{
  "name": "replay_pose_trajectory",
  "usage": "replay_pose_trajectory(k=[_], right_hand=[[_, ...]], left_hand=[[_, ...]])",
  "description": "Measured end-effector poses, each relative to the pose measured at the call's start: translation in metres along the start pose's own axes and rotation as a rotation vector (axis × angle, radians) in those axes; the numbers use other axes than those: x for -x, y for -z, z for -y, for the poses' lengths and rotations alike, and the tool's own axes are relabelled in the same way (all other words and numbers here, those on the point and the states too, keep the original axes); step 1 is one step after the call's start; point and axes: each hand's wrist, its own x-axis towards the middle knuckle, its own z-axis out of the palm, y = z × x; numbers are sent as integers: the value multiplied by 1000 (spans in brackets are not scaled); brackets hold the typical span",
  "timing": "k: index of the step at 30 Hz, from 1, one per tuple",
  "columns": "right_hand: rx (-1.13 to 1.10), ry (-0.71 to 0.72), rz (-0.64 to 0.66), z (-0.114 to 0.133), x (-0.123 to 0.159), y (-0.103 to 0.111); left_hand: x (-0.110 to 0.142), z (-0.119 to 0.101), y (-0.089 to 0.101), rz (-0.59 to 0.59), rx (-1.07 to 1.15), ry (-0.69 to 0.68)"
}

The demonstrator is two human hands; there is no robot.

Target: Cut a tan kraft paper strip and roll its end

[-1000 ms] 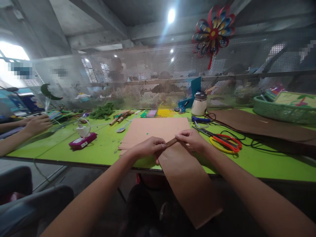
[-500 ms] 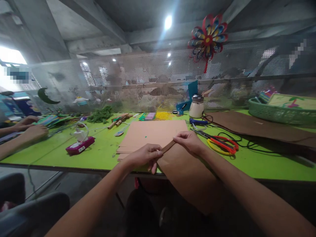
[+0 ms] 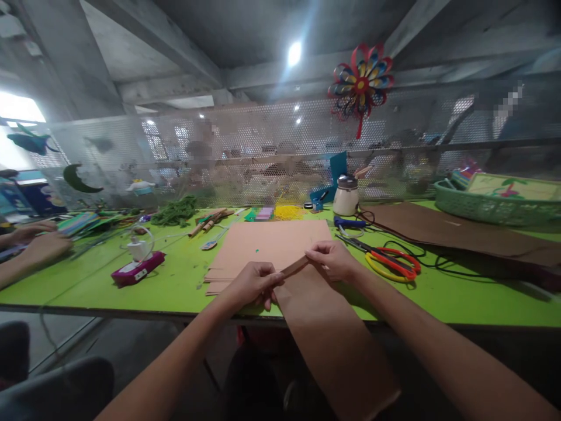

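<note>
A long sheet of brown kraft paper (image 3: 337, 333) hangs from my hands over the table's front edge, its top end folded into a narrow band. My left hand (image 3: 258, 285) pinches the left end of that fold between thumb and fingers. At the right end, my right hand (image 3: 332, 258) grips the fold with its fingertips. Beneath and behind the fold lies a stack of light brown cardboard sheets (image 3: 272, 240), a small green scrap on top. Red- and yellow-handled scissors (image 3: 392, 264) rest to the right of my right hand.
A purple power strip (image 3: 138, 269) with a plug sits left on the green table. A blue-handled tool (image 3: 349, 223) and a jar (image 3: 346, 196) stand behind the scissors. Brown sheets (image 3: 438, 225) and a green basket (image 3: 495, 204) are at right. Another person's hands (image 3: 44, 242) work far left.
The hanging paper has swung and straightened, so more of its lower end shows. Both hands keep their grip on the fold, and the camera view has shifted slightly.
</note>
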Motion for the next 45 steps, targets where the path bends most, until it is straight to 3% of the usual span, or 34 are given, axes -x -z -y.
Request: replay_pose_trajectory(k=[6, 12, 19, 22, 25, 30, 33, 36, 41, 45], right_hand=[[-128, -12, 134, 2, 3, 1], [-252, -17, -31, 4, 1, -1], [-252, -3, -59, 4, 1, -2], [-244, 11, -79, 1, 0, -2], [-305, 4, -64, 4, 2, 1], [-545, -71, 123, 17, 7, 7], [-476, -35, 283, 17, 11, 8], [-349, 36, 434, 14, 13, 9], [-240, 78, 460, 18, 16, 10], [-222, 152, 420, 24, 17, 10]], left_hand=[[7, -3, 0, 78, 28, -19], [5, -2, -1, 46, -33, 23], [-2, -29, 1, -83, -466, -185], [-12, -41, 0, -94, -499, -191], [-20, -42, -1, -84, -391, -181], [-20, -30, -4, 10, 67, -192], [-16, -26, -13, 111, 326, -160], [-16, -28, -23, 205, 416, -130], [-22, -27, -32, 276, 420, -175], [-24, -26, -37, 269, 569, -159]])
